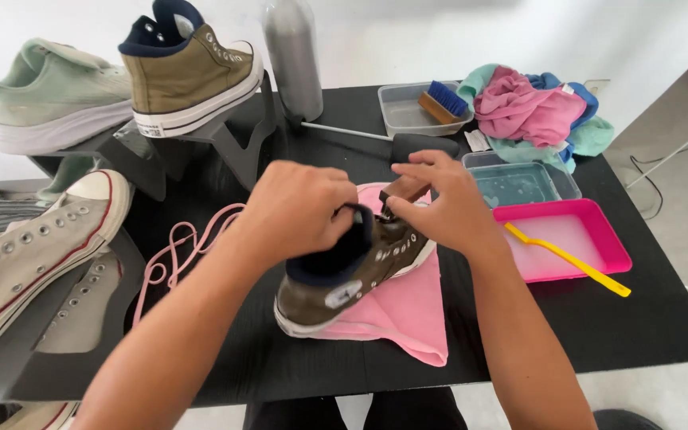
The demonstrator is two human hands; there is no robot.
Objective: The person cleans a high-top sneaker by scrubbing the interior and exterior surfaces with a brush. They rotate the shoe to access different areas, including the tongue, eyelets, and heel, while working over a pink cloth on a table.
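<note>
A black desk [646, 318] carries a pink cloth [408, 310], and on it lies an olive high-top shoe [344, 275]. The left hand [300, 211] clenches the shoe's collar; the right hand [439, 203] grips a wooden brush [404, 191] against it. Beyond the shoe stands a grey bottle [292, 56].

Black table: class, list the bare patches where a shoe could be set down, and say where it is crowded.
Free: the black table near edge right of the pink cloth, below the pink tray; also the strip under the pink laces. Crowded: the left shoe stands, and the back by the clear tubs and rag pile.
</note>
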